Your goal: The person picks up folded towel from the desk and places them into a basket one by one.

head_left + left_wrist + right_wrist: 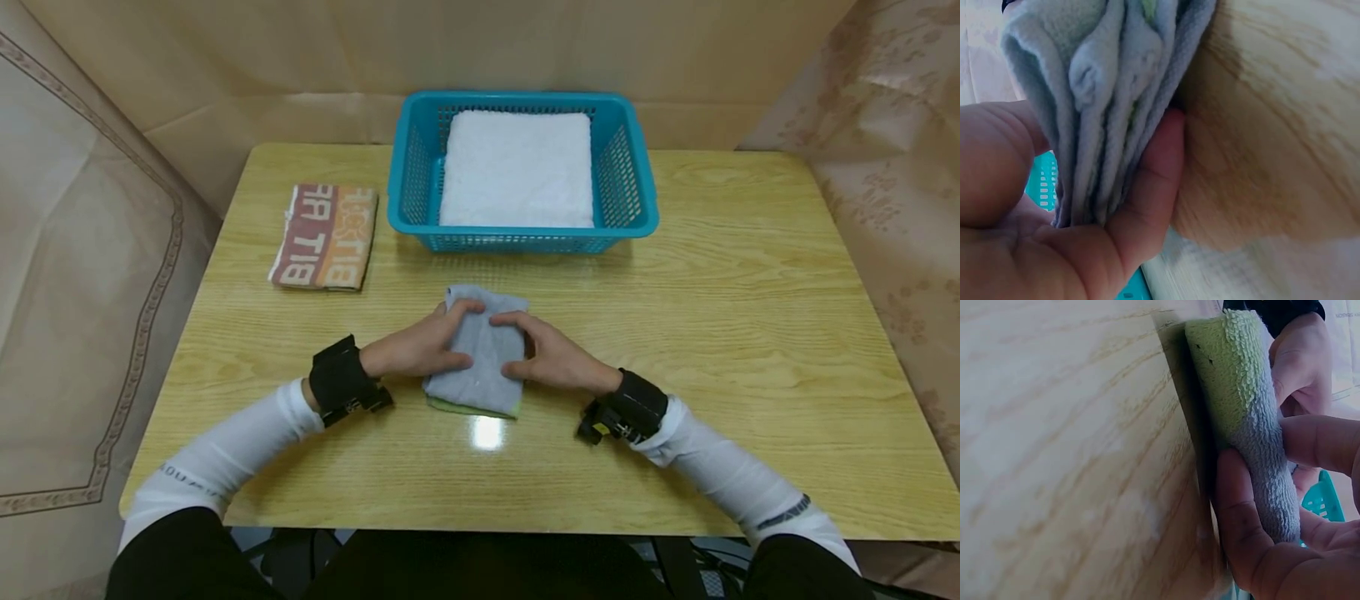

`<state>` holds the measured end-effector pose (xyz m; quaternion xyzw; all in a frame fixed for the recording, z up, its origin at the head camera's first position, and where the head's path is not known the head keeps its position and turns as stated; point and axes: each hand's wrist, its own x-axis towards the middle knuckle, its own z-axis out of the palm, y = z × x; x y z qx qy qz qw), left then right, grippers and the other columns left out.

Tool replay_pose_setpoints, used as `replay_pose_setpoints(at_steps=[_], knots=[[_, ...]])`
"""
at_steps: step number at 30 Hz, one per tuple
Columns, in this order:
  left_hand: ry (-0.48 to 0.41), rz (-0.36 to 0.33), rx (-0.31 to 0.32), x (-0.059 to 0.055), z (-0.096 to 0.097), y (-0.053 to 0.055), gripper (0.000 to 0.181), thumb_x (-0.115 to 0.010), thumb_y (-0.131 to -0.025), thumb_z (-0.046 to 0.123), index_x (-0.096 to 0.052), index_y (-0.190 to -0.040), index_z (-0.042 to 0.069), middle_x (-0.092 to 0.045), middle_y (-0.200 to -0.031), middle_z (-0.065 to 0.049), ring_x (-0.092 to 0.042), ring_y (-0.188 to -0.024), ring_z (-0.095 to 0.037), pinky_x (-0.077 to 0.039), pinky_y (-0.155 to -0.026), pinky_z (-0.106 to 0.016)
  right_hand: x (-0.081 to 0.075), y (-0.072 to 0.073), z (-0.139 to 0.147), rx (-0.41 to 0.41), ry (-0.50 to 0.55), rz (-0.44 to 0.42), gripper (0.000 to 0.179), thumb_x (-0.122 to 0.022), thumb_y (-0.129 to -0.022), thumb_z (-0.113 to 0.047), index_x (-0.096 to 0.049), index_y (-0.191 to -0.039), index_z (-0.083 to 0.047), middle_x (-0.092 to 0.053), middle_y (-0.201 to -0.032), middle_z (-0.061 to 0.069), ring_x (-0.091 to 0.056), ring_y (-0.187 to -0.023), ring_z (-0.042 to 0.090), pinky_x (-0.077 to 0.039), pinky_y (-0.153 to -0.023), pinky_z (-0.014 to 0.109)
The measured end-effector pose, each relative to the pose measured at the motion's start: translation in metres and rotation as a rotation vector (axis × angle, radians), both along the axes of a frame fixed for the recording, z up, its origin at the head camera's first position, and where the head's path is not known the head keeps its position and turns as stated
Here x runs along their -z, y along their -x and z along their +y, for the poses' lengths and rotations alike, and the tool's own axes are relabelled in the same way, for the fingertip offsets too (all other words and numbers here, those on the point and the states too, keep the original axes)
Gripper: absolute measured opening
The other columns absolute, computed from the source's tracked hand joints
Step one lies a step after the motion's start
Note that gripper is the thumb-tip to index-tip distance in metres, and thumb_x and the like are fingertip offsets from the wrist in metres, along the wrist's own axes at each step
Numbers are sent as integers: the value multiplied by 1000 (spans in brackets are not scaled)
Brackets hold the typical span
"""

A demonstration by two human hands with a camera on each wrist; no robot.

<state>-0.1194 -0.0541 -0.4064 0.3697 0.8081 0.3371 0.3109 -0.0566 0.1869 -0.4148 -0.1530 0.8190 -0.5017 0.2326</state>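
A folded grey towel point(483, 367) with a green edge lies near the middle of the table, in front of the basket. My left hand point(422, 343) grips its left side, thumb on top and fingers tucked under, and the left wrist view shows several stacked layers of the towel point(1104, 94) between them. On the opposite side my right hand point(558, 354) pinches the towel's right edge. In the right wrist view that edge of the towel point(1260, 437) is a rounded fold, green toward one end, with a fingertip beneath it against the table.
Behind the towel stands a blue-green plastic basket point(525, 236) holding a folded white towel point(517, 171). To its left lies a folded red and orange towel point(326, 237) with pale lettering. The wooden table point(750, 333) meets a draped cloth point(300, 67) at the back.
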Motion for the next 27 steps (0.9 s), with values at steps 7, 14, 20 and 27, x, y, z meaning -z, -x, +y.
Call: replay_pose_setpoints(at_steps=[7, 14, 20, 27], knots=[[-9, 10, 27, -2, 5, 0, 70, -65, -97, 14, -22, -152, 8, -26, -149, -29, -43, -126, -33, -41, -101, -44, -2, -2, 5, 24, -15, -1, 66, -70, -90, -6, -41, -149, -11, -42, -144, 13, -50, -113, 25, -46, -90, 37], [-32, -15, 29, -4, -9, -3, 74, -66, -96, 10, -21, -154, 7, -24, -154, -25, -39, -133, -32, -40, -104, -48, 1, 0, 0, -10, -2, 19, 65, -69, -90, -3, -41, -148, -10, -39, -148, 13, -46, -116, 25, -43, -92, 37], [-21, -38, 16, -2, -11, -4, 78, -69, -95, 12, -20, -155, 10, -24, -153, -24, -39, -133, -32, -40, -105, -46, -1, -1, -1, 8, -3, 10, 66, -67, -90, 1, -39, -149, -10, -38, -150, 13, -44, -127, 26, -40, -101, 43], [1, -37, 7, -6, -10, -6, 81, -69, -94, 13, -17, -156, 11, -22, -154, -26, -39, -132, -33, -41, -103, -47, -2, -3, -2, 34, 7, -13, 70, -67, -88, 3, -37, -149, -10, -37, -150, 13, -41, -131, 27, -36, -107, 46]])
